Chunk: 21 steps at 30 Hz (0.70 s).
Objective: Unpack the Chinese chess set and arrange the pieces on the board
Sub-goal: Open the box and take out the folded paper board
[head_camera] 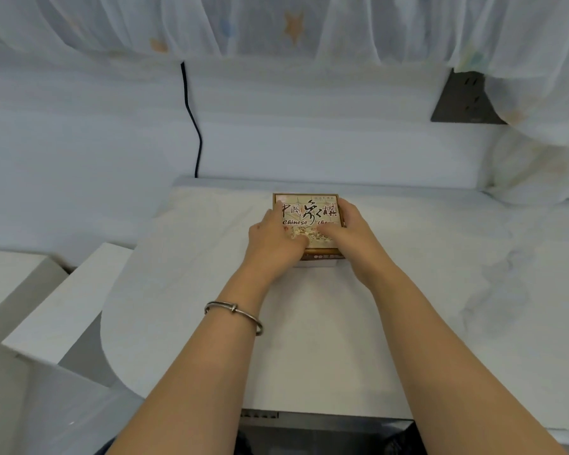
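A square Chinese chess box (309, 210), brown-edged with a beige printed lid and black lettering, sits closed on the white table (309, 339) toward its far side. My left hand (273, 241) grips the box's left side, thumb lying over the lid's near part. My right hand (349, 228) grips the right side, fingers curled round the far right corner and thumb on the lid. The lid's near half is hidden under both hands. No board or pieces show.
A black cable (193, 119) runs down the white wall behind the table. A dark socket plate (467, 98) sits at upper right under the curtain (293, 24). White blocks (63, 300) stand left of the table. A dark object (326, 431) lies at the near edge.
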{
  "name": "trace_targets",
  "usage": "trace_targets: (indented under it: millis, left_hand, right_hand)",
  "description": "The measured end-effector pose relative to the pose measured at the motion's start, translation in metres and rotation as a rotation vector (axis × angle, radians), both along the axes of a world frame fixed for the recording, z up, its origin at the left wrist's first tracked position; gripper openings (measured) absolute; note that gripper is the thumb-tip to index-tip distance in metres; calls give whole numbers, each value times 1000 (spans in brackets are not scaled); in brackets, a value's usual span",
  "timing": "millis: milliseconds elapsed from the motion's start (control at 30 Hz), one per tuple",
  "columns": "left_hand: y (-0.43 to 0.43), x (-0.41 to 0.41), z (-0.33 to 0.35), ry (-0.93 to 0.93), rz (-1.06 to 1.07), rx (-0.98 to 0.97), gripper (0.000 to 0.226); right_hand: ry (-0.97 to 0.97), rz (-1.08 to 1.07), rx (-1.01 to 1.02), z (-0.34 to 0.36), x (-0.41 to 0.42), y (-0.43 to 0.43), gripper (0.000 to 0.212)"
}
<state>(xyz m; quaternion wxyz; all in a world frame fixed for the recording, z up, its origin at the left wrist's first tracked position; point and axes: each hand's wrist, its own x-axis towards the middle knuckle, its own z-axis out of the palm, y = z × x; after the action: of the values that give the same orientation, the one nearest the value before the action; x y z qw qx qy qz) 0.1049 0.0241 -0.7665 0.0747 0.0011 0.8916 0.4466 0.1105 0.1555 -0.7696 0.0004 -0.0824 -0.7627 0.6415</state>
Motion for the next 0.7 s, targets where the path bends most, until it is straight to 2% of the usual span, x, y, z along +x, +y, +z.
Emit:
trace_targets:
  millis: [133,233,367,467,533,567,633,700]
  left_hand:
    - [-1,1,7,111,32,132,62]
    - [0,1,13,158,33,257,63]
    - [6,4,18,191,-31,322,60]
    - [11,7,17,283,-75,212,60]
    - [14,9,13,328,-88,70,59]
    - [16,11,10,339,-99,29,57]
    - [22,14,5,353,-149,-55,54]
    - [29,17,0,378,-211,-233,53]
  right_hand:
    - [96,-103,-5,8,1,1,59]
    - [58,-225,-289,19,4,9,63]
    - [1,-185,-643,30,7,17,43]
    - [139,-234,-718,38,12,24,35]
    - [278,-362,-509,41,15,31,31]
    - [341,-438,-283,40,17,36,28]
    - [457,-560,304,28,21,47,19]
    - [502,-586,814,9,23,61,15]
